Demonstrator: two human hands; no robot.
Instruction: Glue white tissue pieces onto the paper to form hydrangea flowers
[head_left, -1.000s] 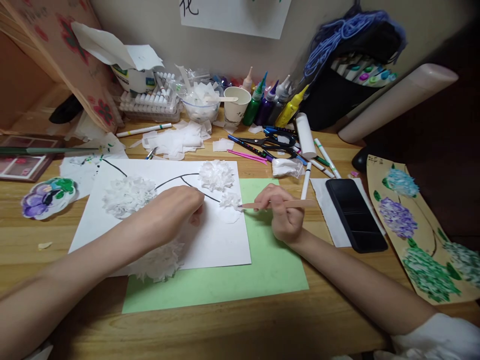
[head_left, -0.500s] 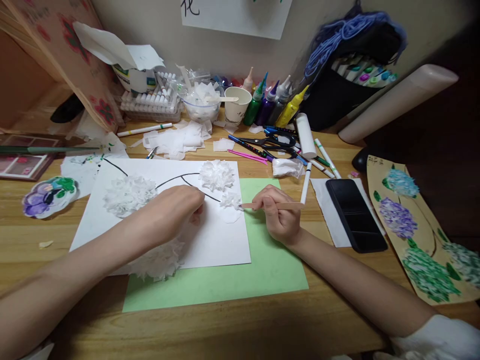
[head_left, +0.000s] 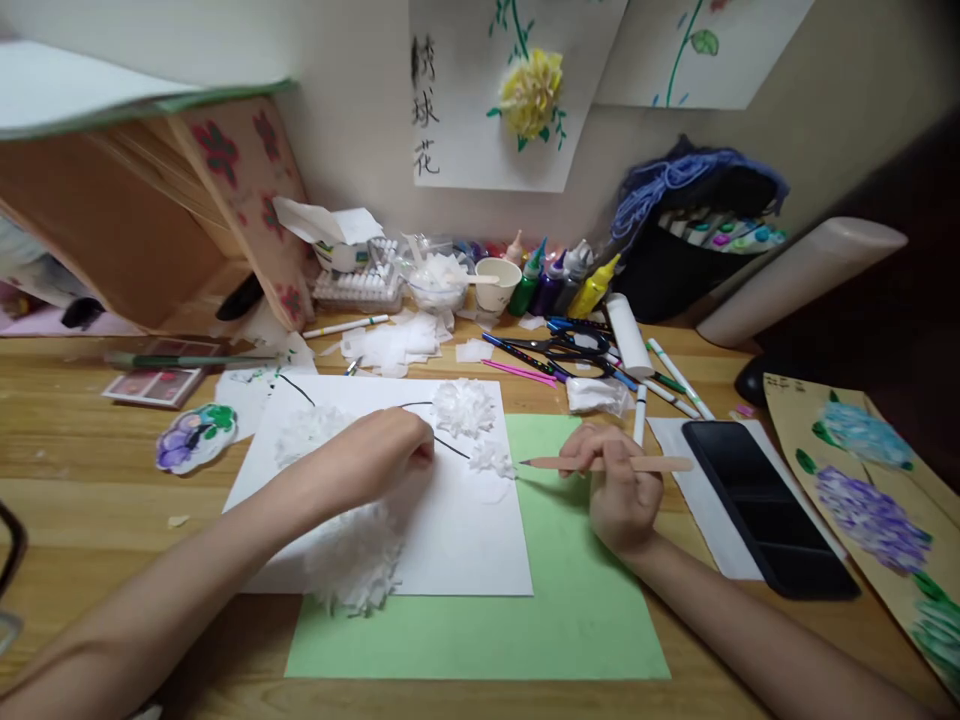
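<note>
A wooden table (head_left: 67, 480) carries a green sheet (head_left: 480, 645), with white paper (head_left: 465, 555) overlapping its upper left part. To the right lies a tan sheet (head_left: 915, 480) painted with blue, purple and green flowers, and a black phone (head_left: 765, 510) rests partly on another piece of white paper beside it. The left hand (head_left: 390, 450) is over the white paper, its fingers curled down between the large flowers and the small one; its fingertips are hidden, so I cannot tell whether they hold anything. The right hand (head_left: 622, 485), above the green sheet, pinches a pencil (head_left: 652, 463) narrowly between thumb and fingers. Two large white paper flowers (head_left: 356, 565) sit on the left side, one of them reaching past the paper's lower edge over the green sheet. A medium flower (head_left: 463, 407) sits near the top right corner. Behind the paper are black scissors (head_left: 574, 345) among pens. Smallest is the little flower (head_left: 491, 460) at the paper's right edge, at the end of a black line, with the pencil's dark tip just beside it.
</note>
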